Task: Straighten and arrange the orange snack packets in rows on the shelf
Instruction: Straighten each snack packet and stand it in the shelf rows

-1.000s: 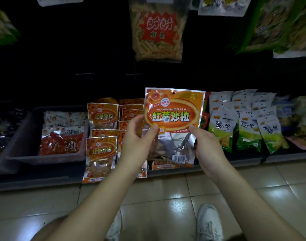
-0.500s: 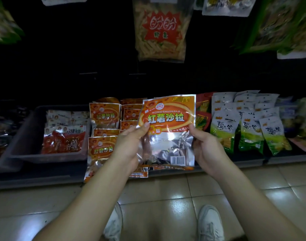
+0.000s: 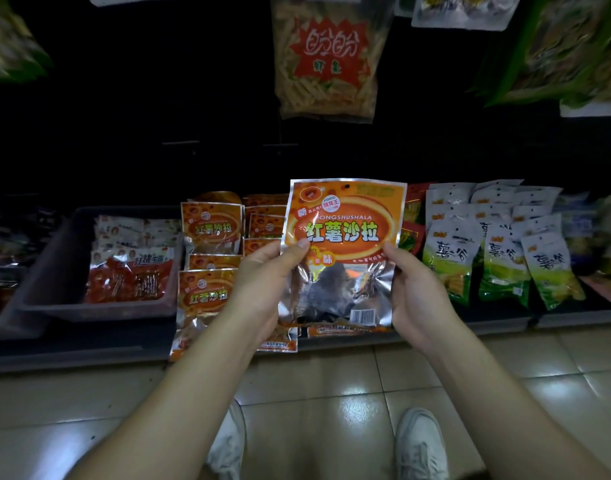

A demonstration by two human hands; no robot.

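Orange snack packet (image 3: 344,237) upright above shelf (image 3: 89,344) | left hand (image 3: 267,285), right hand (image 3: 415,289) pinching side edges | likely light, crinkly, slippery foil (grip sealed edges)

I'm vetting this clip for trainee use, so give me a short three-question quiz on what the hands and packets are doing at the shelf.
1. True or false: only the left hand holds the raised orange packet.
2. Which goods lie on the shelf just beyond the right hand? A) green-and-white packets B) bottles C) tins
3. Fill in: as the camera sees it, the grey tray of red packets sits on the ___ side of the orange rows.

Key: 1 false, both hands hold it, one at each side edge. 2 A. 3 left.
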